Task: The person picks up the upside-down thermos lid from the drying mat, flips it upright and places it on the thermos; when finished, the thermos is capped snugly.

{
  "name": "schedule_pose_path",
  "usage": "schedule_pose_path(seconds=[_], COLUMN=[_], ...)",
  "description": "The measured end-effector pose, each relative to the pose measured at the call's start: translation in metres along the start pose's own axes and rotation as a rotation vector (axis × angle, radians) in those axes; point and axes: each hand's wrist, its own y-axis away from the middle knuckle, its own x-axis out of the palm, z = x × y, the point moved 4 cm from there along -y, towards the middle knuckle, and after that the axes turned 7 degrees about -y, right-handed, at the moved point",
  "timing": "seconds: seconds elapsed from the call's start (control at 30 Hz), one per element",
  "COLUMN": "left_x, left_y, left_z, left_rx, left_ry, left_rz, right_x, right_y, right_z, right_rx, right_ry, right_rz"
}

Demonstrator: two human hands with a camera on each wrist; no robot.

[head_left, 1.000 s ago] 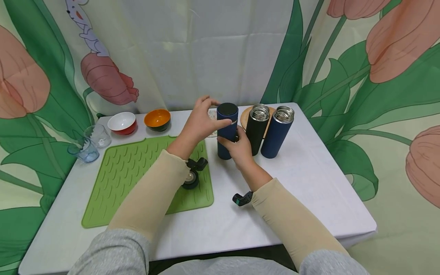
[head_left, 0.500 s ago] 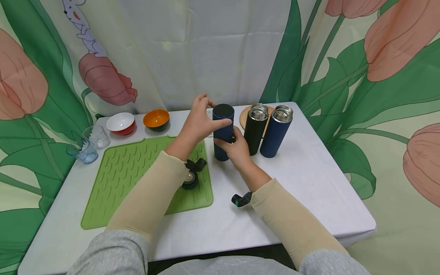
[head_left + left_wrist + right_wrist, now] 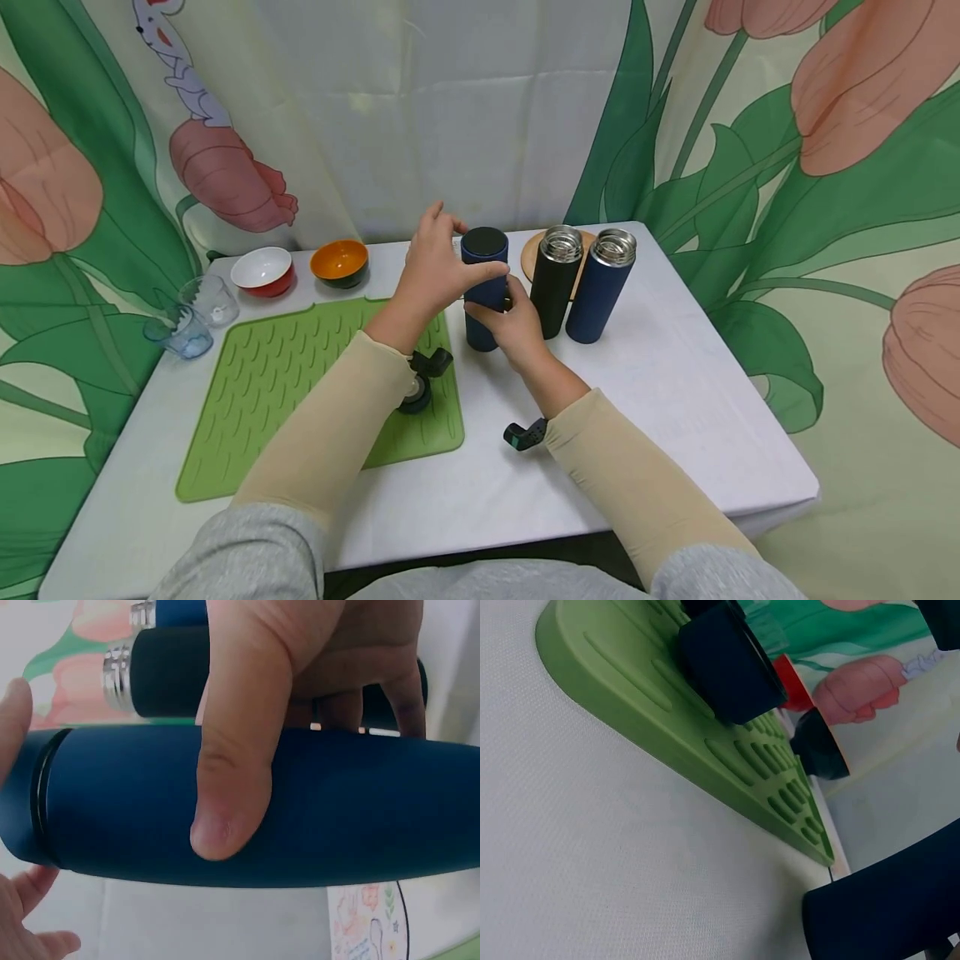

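Note:
A dark blue thermos (image 3: 482, 332) stands upright near the middle of the table. My left hand (image 3: 435, 267) pinches its lid (image 3: 22, 817) between thumb and fingers, other fingertips held away from it. Lower down, my right hand (image 3: 522, 325) grips the body from the right, its thumb (image 3: 232, 787) lying across the blue surface in the left wrist view. A thin dark seam separates lid and body. The right wrist view catches only the lower part of the thermos (image 3: 889, 896). Close on the right stand a black thermos (image 3: 555, 287) and another blue thermos (image 3: 600, 292), both lidless with bare steel rims.
A green drying mat (image 3: 277, 375) lies left, bearing dark lids (image 3: 731, 664) partly hidden by my left forearm. Behind it stand a red-and-white bowl (image 3: 262, 271), an orange bowl (image 3: 339, 262) and glass cups (image 3: 183, 337). A wooden disc (image 3: 529, 254) sits behind the black thermos.
Both hands and the thermos between them have shifted slightly left, away from the black thermos. The hold on lid and body looks much the same.

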Motion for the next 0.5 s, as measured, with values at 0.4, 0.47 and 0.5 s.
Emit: schedule_pose_path(seconds=[0.4, 0.47, 0.5], left_x=[0.002, 0.002, 0.003], left_y=[0.000, -0.001, -0.002], left_z=[0.008, 0.011, 0.012], left_rx=[0.024, 0.036, 0.041], left_ry=[0.193, 0.230, 0.242], left_rz=[0.048, 0.103, 0.130], right_x=[0.002, 0.002, 0.001], right_y=[-0.002, -0.002, -0.002], right_z=[-0.001, -0.001, -0.001], right_rx=[-0.008, -0.012, -0.013], right_ry=[0.001, 0.005, 0.007], right_rz=[-0.002, 0.000, 0.000])
